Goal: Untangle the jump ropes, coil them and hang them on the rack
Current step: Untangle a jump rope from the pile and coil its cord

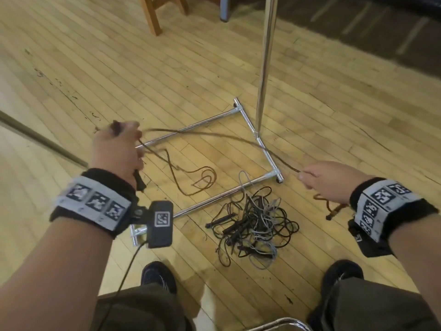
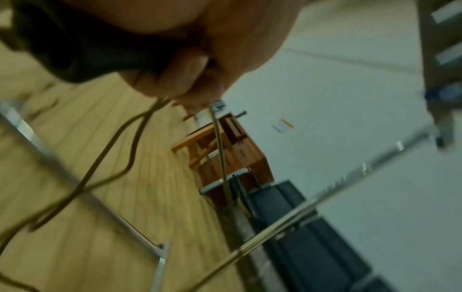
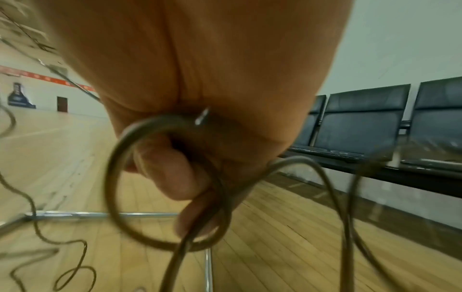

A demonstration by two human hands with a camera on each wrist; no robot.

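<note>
Counts: two hands, one brown rope held, one pile of ropes, one rack, two shoes.

One brown rope runs between the left hand and the right hand, the rest of it trailing on the floor. One tangled pile lies on the floor beside the rack; it holds black and grey cords, but how many ropes cannot be told. The rack has one upright pole. Two dark shoes show at the near edge. Three dark seats stand along the wall.
</note>
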